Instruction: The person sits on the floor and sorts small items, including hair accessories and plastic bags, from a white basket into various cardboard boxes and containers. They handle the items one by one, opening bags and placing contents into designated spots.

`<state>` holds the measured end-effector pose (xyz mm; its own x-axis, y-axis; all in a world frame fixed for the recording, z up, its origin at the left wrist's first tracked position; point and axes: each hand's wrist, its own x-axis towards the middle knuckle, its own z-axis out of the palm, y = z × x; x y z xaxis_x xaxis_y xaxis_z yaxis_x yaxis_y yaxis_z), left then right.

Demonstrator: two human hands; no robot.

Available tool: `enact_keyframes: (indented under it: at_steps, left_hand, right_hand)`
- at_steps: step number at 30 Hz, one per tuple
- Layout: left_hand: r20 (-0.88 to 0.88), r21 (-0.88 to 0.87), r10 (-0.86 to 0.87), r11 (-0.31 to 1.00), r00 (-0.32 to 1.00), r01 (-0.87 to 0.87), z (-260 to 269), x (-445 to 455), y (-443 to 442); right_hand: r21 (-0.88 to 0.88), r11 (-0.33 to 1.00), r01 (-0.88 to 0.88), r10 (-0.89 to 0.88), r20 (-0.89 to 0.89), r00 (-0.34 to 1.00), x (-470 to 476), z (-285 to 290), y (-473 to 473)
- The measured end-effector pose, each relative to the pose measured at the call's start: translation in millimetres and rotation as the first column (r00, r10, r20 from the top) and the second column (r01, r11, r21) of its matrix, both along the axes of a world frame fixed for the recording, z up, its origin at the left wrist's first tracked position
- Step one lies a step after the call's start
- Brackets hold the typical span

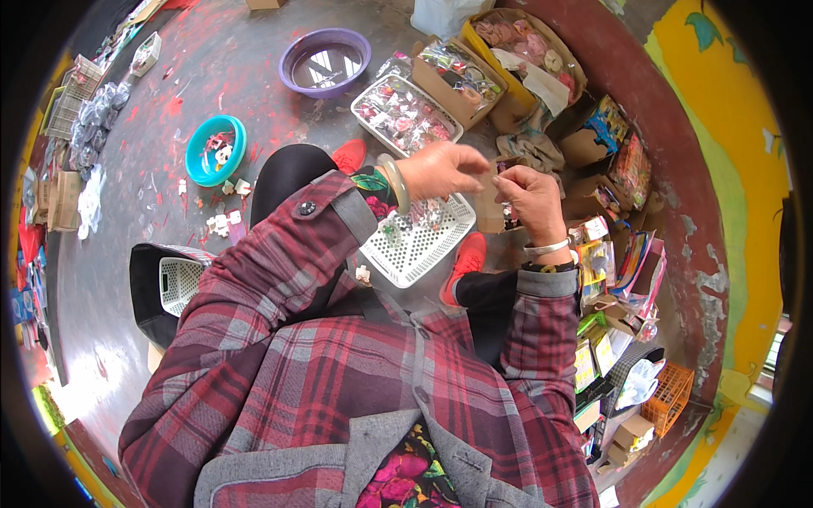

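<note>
My left hand (443, 169), with a pale bangle at its wrist, reaches across above a white perforated plastic basket (411, 254). Its fingers are spread a little and slightly blurred, with nothing visible between them. Close by on the right is my right hand (535, 200), a silver bangle below it. Thumb and forefinger pinch together there; whether something tiny is between them I cannot tell. Small clear-wrapped items (397, 228) lie in the basket's far part, partly hidden by my left hand and sleeve. Behind my hands stands a cardboard box (489, 213) with small dark items.
Beyond is a white basket (406, 114) of wrapped hair ornaments, beside a filled carton (457, 79). A purple basin (324, 62) and a teal basin (216, 150) stand on the floor. At left is a black bin (145, 292). Boxes and an orange crate (667, 397) line the right wall.
</note>
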<state>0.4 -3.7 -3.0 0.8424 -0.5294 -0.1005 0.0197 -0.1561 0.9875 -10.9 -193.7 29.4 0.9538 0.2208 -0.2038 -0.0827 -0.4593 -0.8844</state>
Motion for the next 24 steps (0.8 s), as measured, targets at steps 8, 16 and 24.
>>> enact_keyframes:
  at_steps: [8,16,24]
  left_hand:
    - [-0.339,-0.209,-0.037,0.977,0.940,-0.037,-3.2,3.3,3.4]
    - [-0.408,-0.256,-0.075,0.966,0.910,-0.035,-1.8,0.2,3.2]
    - [-0.406,-0.209,-0.196,0.971,0.893,0.119,-4.4,-3.7,-1.8]
  right_hand:
    - [0.265,0.964,0.021,0.008,-0.111,0.994,3.6,0.1,-8.5]
    - [0.160,0.985,-0.061,0.082,-0.133,0.988,3.3,-5.0,-6.0]
    - [-0.269,0.954,-0.131,0.143,0.025,0.989,-1.5,-17.1,0.6]
